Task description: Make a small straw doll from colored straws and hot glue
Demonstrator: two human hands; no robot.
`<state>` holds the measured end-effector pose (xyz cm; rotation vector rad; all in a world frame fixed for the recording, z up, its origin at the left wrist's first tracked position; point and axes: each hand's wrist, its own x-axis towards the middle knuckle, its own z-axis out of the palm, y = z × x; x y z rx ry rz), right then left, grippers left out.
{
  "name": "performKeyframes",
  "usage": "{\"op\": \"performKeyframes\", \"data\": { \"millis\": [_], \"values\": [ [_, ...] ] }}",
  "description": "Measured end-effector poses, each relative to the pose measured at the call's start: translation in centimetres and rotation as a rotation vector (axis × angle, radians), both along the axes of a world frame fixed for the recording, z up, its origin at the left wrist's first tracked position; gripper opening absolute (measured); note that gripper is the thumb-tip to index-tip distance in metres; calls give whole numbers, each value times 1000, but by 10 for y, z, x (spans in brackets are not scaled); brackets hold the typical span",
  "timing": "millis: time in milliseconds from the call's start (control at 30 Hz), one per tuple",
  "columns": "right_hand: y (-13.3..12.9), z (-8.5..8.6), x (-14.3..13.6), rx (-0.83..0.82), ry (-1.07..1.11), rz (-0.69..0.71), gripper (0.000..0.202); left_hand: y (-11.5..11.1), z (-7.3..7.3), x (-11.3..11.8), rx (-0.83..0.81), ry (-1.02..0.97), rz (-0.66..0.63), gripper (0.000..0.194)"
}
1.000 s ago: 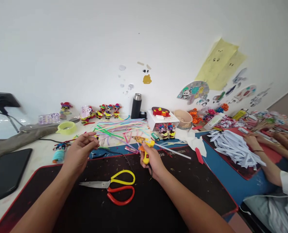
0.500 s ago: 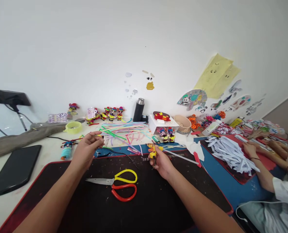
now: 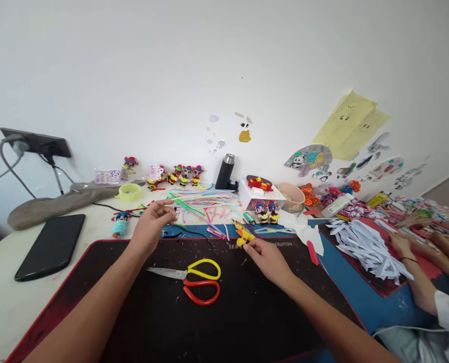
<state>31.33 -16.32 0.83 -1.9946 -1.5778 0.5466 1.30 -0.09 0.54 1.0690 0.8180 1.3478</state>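
Moved out of the palm, the yellow glue gun [image 3: 243,234] is by the far edge of the black mat [image 3: 247,317]; I can't tell if the right hand [image 3: 267,259] still grasps it, or the curled left hand [image 3: 150,224] anything.

Flat black device [image 3: 50,247] is laid at left, power strip [image 3: 35,142] mounted on wall [image 3: 152,75], dark thermos [image 3: 225,174] placed near it, yellow sheets [image 3: 345,126] stuck up right.

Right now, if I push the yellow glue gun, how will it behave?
The yellow glue gun is probably stiff: its body looks like hard plastic. Its angled shape should discourage rolling. Likely light too, since it looks small beside the right hand.
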Motion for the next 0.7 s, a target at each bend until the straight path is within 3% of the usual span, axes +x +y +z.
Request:
{"op": "performKeyframes", "data": {
  "millis": [133, 300, 500, 700],
  "values": [
    [12, 19, -38, -1, -183, 120, 29, 1, -2, -1, 0, 27, -13, 48],
    [37, 26, -89, -5, -359, 304, 16, 3, -4, -3, 19, 12, -19, 45],
    [71, 21, -135, 57, -395, 420, 24, 3, -6, -3, 36, 14, -39, 40],
    [100, 5, -156, -45, -520, 488, 25, 2, -5, -1, 44, 4, -47, 38]
  ]
}}
